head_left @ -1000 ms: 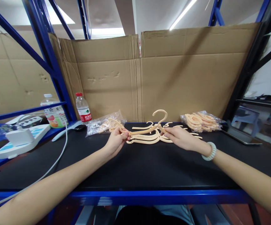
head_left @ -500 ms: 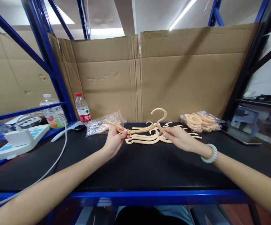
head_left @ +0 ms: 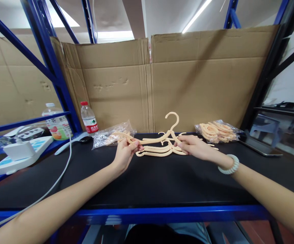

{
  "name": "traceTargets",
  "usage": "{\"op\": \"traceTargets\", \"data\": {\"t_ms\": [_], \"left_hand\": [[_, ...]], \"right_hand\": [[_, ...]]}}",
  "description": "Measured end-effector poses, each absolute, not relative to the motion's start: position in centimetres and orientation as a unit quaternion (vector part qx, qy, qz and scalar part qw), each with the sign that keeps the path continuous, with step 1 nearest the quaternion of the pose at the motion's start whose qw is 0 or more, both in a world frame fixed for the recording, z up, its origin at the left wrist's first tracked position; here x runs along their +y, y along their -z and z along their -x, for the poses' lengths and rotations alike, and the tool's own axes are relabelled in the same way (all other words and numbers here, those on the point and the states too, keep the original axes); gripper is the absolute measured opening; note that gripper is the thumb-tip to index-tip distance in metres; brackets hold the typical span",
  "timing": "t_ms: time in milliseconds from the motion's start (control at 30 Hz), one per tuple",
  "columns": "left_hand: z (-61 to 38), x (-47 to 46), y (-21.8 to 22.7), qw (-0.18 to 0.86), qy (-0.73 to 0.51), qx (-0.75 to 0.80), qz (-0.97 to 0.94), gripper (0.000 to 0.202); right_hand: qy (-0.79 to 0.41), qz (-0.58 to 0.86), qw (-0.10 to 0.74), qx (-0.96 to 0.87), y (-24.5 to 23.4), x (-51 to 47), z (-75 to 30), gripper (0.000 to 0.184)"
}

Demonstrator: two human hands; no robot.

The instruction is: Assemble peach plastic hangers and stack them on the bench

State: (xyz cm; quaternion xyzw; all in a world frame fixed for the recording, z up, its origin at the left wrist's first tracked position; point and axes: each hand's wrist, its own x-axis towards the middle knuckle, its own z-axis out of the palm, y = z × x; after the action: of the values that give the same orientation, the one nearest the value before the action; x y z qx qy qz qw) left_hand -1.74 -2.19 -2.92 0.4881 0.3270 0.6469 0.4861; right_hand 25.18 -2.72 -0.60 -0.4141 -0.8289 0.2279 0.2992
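A cream-coloured clothes hanger (head_left: 173, 126) is held up between my two hands, its hook pointing upward. My left hand (head_left: 125, 153) pinches its left arm between thumb and fingers. On the other side, my right hand (head_left: 194, 147) is closed on the hanger's right arm, partly hiding it. Behind and below lie several more cream hangers (head_left: 155, 154) on the black tabletop (head_left: 147, 183), overlapping one another. My hands and the held hanger cover part of them.
Clear plastic bags with cream pieces lie at the back left (head_left: 103, 137) and back right (head_left: 218, 131). A red-capped water bottle (head_left: 89, 118) stands beside the left bag. A white cable (head_left: 62, 176) crosses the left side. Cardboard (head_left: 202, 78) walls the rear.
The held hanger has tilted more upright, its hook a little higher and its arms turned to face me more. Both hands keep their grip with only slight movement.
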Motion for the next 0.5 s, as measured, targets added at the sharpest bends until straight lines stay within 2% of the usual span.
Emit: {"op": "traceTargets", "data": {"t_ms": [100, 267, 400, 500], "left_hand": [[1.4, -2.3, 2.8, 0.494, -0.650, 0.339, -0.466, 0.019], [2.1, -1.9, 2.2, 0.449, -0.703, 0.366, -0.412, 0.019], [3.5, -0.9, 1.8, 0.289, -0.798, 0.395, -0.351, 0.024], [4.1, -0.7, 1.6, 0.168, -0.802, 0.384, -0.425, 0.027]], "right_hand": [[-0.187, 0.432, 0.329, -0.819, 0.7, -2.4, -25.4, 0.019], [-0.028, 0.446, 0.356, -0.821, 0.7, -1.1, -26.2, 0.023], [0.020, 0.463, 0.346, -0.815, 1.1, -0.4, -26.6, 0.025], [0.018, 0.453, 0.321, -0.832, 1.7, -0.5, -26.1, 0.025]]}}
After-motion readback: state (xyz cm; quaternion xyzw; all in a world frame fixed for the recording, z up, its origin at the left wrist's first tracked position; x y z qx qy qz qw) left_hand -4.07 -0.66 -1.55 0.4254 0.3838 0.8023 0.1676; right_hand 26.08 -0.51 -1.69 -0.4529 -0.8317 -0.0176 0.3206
